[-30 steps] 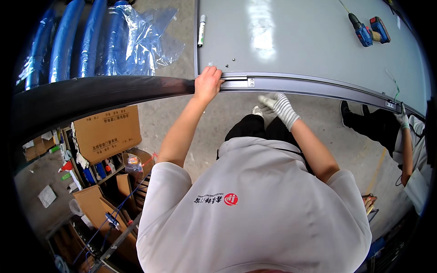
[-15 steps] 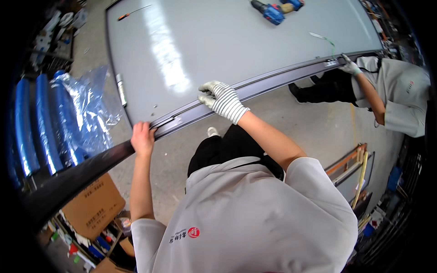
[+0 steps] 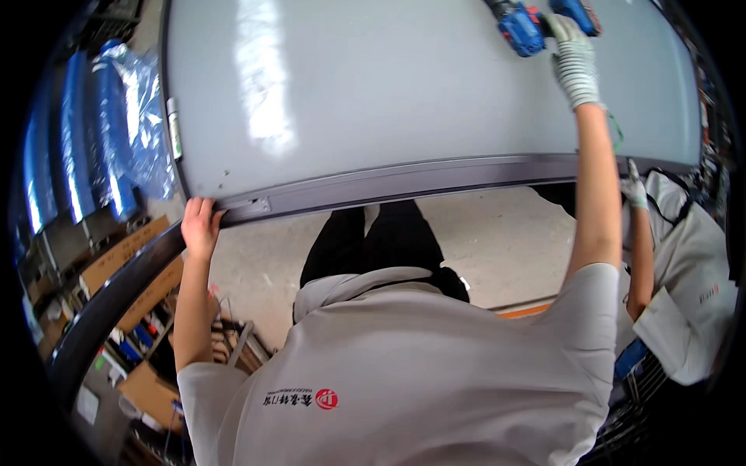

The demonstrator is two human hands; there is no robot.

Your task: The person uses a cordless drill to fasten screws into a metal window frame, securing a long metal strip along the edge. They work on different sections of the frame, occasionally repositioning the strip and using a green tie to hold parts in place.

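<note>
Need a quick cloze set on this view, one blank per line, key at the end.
1. The right hand wears a striped white ______.
2. That hand is at a power drill whose body is mainly ______.
3. The bare hand, at the corner of the metal frame, is the person's ______ one.
4. The large panel inside that frame is ______ in colour.

Missing words: glove; blue; left; grey.

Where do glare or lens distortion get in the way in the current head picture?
Head view: a white glare streak runs down the left part of the glossy grey panel; clear plastic film at left throws small highlights; the fisheye bows the dark bar; the corners fall to black; the cordless drill is cropped by the top edge.
</note>
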